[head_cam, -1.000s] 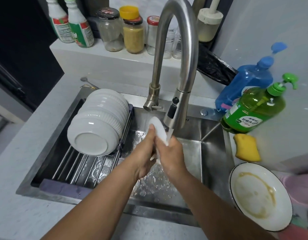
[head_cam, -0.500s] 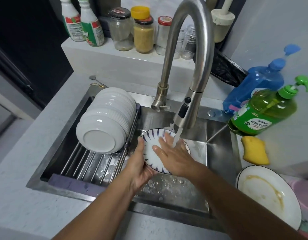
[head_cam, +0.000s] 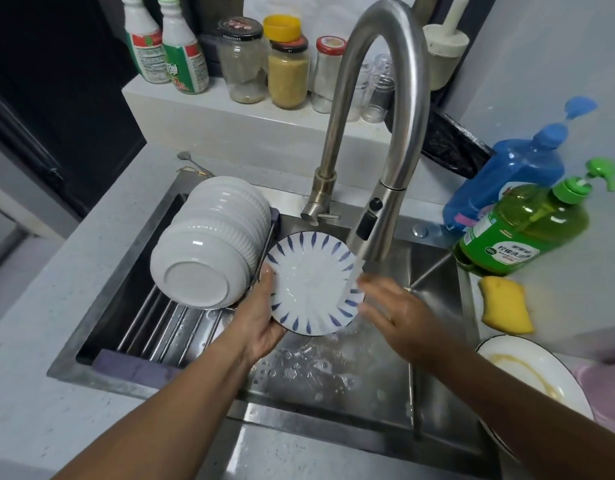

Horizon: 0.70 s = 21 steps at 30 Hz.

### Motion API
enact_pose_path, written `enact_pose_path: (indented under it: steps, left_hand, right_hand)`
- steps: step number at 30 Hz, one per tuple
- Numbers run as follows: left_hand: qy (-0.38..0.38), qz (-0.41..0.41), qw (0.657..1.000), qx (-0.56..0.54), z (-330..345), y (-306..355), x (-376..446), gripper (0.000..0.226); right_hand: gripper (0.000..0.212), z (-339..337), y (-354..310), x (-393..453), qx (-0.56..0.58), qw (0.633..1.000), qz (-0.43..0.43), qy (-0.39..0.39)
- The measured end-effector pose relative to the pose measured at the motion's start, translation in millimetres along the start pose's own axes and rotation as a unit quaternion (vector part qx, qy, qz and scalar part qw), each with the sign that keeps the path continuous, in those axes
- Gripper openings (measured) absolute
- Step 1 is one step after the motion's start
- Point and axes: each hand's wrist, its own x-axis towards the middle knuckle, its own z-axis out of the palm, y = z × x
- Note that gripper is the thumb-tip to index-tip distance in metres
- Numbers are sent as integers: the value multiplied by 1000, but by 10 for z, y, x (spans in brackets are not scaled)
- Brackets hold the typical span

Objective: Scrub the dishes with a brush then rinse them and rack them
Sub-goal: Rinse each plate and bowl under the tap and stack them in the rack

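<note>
The left hand (head_cam: pixel 261 323) curls its grip round the rim of a glossy round plate (head_cam: pixel 313 282) with blue leaf strokes, tilted over the steel sink (head_cam: pixel 434 344) under the faucet (head_cam: pixel 378 116) stream; the right hand (head_cam: pixel 396 313) spreads wet fingers beside it.

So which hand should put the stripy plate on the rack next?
Probably the left hand. It already grips the blue-striped plate at its rim, right beside the rack with the stacked white bowls. The right hand is open on the far side.
</note>
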Motion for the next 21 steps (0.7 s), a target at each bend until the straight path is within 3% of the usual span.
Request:
enact_pose_path:
  steps: [3,5,8,10,12,14,17,19,21]
  left_hand:
    - [9,-54,997,-51,24,-140,19,63]
    - [-2,-90,995,-47,36,-202,-4,64]
    - [35,-116,993,8,36,-223,-32,55]
    - [30,-80,992,94,50,-198,-100,48]
    - [31,-13,983,179,50,-162,-184,38]
    - [27,62,965,252,18,-124,-238,30]
    - [44,144,941,304,-68,-63,-238,27]
    - [77,156,945,278,-115,-46,-209,28]
    - [81,112,964,225,-153,-29,-181,34]
  right_hand:
    - [30,-10,-240,123,180,970,119,112]
    - [16,-44,-262,227,269,938,200,84]
    - [23,34,-117,226,353,876,329,20]
    - [29,174,-46,143,429,822,373,-25]
    - [33,343,-23,55,483,794,367,-40]
    - [35,461,-98,-8,519,788,331,-7]
    - [37,507,-289,-17,487,823,282,80]
    - [37,444,-397,19,461,838,263,126]
    - [35,361,-459,34,427,859,236,152]
